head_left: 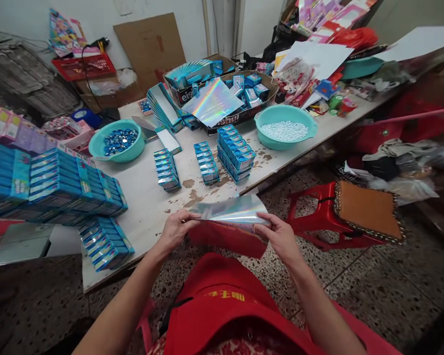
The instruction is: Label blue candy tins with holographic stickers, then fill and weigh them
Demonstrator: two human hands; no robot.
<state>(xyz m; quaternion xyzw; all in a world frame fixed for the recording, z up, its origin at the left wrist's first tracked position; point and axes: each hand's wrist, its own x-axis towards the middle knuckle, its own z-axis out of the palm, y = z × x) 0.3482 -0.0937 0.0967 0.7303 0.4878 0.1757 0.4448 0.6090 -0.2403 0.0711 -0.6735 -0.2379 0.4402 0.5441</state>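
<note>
A shiny holographic sheet (229, 212) is stretched between my two hands in front of my red apron, over the table's front edge. My left hand (177, 228) pinches its left side, and my right hand (279, 235) grips its right side with thumb and fingers. The sheet bends in the middle, and its lower part mirrors the red apron. Just beyond it on the table stand rows of small blue boxes: one row (166, 170) at left, one (206, 162) in the middle, and a two-layer block (235, 154) at right.
Stacked blue packs (70, 182) fill the table's left end. One teal basin (116, 142) holds blue gems; another teal basin (285, 127) holds small white pieces. Behind are open cartons of blue boxes (253, 88) with a holographic sheet (213, 102) on top. A red stool (314, 212) stands at right.
</note>
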